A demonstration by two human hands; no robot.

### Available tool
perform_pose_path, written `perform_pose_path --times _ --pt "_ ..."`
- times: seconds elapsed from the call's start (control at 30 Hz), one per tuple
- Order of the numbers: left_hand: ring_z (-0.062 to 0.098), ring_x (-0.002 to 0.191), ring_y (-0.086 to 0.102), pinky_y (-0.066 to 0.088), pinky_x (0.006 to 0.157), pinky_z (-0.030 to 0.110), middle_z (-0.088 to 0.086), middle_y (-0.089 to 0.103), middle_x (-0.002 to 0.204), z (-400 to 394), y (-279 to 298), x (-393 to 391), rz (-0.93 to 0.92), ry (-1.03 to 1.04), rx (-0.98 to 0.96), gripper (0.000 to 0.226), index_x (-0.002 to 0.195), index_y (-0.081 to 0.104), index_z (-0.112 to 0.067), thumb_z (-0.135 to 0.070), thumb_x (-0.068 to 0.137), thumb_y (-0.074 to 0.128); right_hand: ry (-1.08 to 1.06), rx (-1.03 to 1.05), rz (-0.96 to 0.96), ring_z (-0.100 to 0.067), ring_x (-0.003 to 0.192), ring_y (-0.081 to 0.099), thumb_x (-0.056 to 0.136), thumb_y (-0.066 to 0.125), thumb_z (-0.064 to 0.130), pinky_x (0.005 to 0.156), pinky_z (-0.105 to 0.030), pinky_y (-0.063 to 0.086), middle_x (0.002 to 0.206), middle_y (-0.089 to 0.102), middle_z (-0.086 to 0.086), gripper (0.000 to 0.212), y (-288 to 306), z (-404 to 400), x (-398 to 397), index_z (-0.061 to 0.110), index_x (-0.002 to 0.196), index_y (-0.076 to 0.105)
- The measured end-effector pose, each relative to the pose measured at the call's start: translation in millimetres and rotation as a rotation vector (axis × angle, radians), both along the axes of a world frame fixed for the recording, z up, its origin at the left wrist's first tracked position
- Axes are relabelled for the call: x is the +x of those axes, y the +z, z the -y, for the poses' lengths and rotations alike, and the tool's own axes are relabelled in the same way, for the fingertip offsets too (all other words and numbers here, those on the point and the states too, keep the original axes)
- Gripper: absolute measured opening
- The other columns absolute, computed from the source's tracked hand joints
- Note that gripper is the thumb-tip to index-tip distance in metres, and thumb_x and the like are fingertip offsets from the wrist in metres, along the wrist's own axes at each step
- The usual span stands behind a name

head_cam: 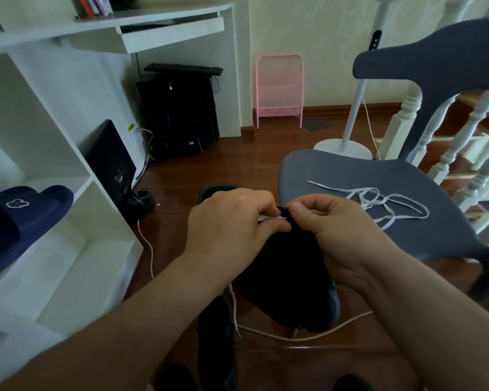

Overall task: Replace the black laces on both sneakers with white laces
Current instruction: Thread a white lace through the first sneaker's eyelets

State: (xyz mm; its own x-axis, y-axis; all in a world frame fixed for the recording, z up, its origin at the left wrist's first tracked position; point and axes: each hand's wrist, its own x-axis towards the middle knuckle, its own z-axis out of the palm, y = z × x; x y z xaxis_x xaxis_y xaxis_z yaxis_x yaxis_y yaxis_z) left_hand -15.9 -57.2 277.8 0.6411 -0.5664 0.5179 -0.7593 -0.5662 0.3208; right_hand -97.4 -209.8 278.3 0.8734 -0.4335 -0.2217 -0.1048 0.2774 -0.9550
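From the head view, the left hand [232, 230] and right hand [331, 232] meet at picture centre, thumbs nearly touching, both with fingers curled. Between them they pinch a white lace [271, 218] against the top of a black sneaker [288, 277], which both hands hold up above the floor [237, 165]. The lace's free end hangs at 7 o'clock of the sneaker, below the left wrist. A second lace [390, 204] lies loose at 2 o'clock on the seat of a grey chair [336, 170]. Another dark shoe [218, 334] lies on the wooden floor at 6 o'clock (too dark to tell its lacing). A white cable [308, 337] runs across the floor under the sneaker. At 9 o'clock a white shelf [91, 210] carries a navy slipper [26, 215]. At 12 o'clock stands a pink rack [279, 88]; at 1 o'clock a fan base [342, 149].
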Motion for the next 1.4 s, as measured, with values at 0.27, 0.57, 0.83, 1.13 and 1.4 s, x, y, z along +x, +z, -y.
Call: perform_pose_path --times 0.27,0.57,0.83,1.13,1.4 --pt "0.009 0.102 0.044 0.037 0.082 0.021 -0.017 0.050 0.106 -13.8 -1.6 5.6 -0.062 -0.040 -0.179 0.048 0.111 0.053 -0.039 -0.078 0.083 0.059 -0.117 0.264 0.068 -0.025 0.072 0.077 0.100 0.062 0.013 0.057 -0.032 0.061 0.089 0.078 -0.019 0.015 12.5 12.0 5.2 0.002 0.102 0.073" --pt "0.004 0.088 0.061 0.053 0.070 0.033 -0.018 0.062 0.097 -26.8 -22.3 28.1 -0.602 0.097 0.145 0.056 0.110 0.055 -0.040 -0.088 0.083 0.050 -0.251 0.415 0.170 -0.022 0.085 0.079 0.103 0.059 0.017 0.061 -0.035 0.062 0.102 0.079 -0.013 0.020 14.0 6.9 6.0 0.007 0.111 0.074" --pt "-0.006 0.101 0.060 0.046 0.079 0.023 -0.023 0.068 0.107 -11.9 -32.2 38.3 -0.741 0.093 -0.296 0.032 0.105 0.064 -0.052 -0.069 0.104 0.036 -0.187 -0.086 0.168 -0.003 0.073 0.072 0.103 0.060 0.015 0.062 -0.013 0.054 0.083 0.078 0.002 0.019 11.2 -8.8 -1.1 0.011 0.104 0.078" --pt "-0.016 0.094 0.060 0.051 0.076 0.027 -0.027 0.071 0.095 -16.8 -29.2 42.8 -0.640 0.125 -0.351 0.047 0.098 0.066 -0.051 -0.081 0.093 0.030 -0.110 -0.211 0.093 -0.005 0.068 0.065 0.099 0.065 0.008 0.061 -0.015 0.050 0.091 0.076 -0.007 0.014 6.8 1.5 3.2 0.008 0.108 0.076" --pt "0.003 0.097 0.068 0.057 0.084 0.041 -0.015 0.075 0.099 -21.5 -33.3 57.4 -0.617 0.151 -0.416 0.056 0.103 0.071 -0.037 -0.079 0.094 0.035 -0.181 0.476 0.181 -0.018 0.086 0.074 0.110 0.045 0.023 0.080 -0.040 0.054 0.088 0.078 0.001 0.022 17.3 30.7 10.4 0.019 0.095 0.061"
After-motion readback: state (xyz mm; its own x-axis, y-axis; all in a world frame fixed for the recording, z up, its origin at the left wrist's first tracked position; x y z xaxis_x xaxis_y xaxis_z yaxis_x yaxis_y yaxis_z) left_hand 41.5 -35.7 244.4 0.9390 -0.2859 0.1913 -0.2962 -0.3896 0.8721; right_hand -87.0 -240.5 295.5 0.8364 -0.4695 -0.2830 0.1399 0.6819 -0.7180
